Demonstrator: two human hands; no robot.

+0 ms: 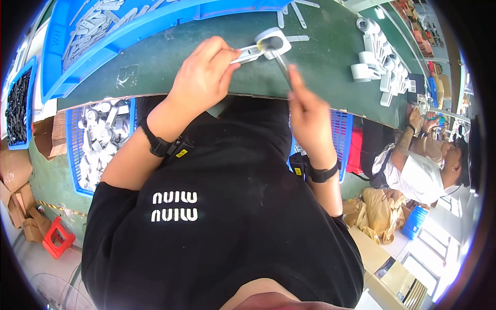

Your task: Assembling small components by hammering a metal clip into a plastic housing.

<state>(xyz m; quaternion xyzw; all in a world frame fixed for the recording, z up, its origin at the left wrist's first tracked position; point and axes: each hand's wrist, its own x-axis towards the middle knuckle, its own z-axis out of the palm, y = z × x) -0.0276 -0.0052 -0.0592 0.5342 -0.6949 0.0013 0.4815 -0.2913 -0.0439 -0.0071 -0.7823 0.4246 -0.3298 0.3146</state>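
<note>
I have a white part [283, 50] in work at the upper middle of the frame, above the front edge of the green bench [150, 62]. It has a broad, blocky head with rounded corners and a smooth, pale finish. From the head a narrow arm runs down and to the left toward my fingers; it is pale grey-white, with a long, recess-like line along it. A dark, round shape sits over the middle of the head, and I cannot tell whether it belongs to the part or to the tool. A small yellowish patch shows where the arm meets the head.

My left hand [204, 72] is closed around the end of the arm, thumb and fingers pinching it. My right hand [312, 111] is wrapped around a slim, greyish tool [282, 66], its forefinger stretched along the shaft; the upper end of the tool meets the dark shape on the head. The right hand is blurred, so the finer grip is hard to read.

Just beside the head, to its right, lies a flat grey strip [298, 38], and more loose strips [300, 16] lie near the top edge. A blue tray [206, 12] fills the upper left, with many grey strips in it. White pieces [361, 72] are grouped at the upper right.
</note>
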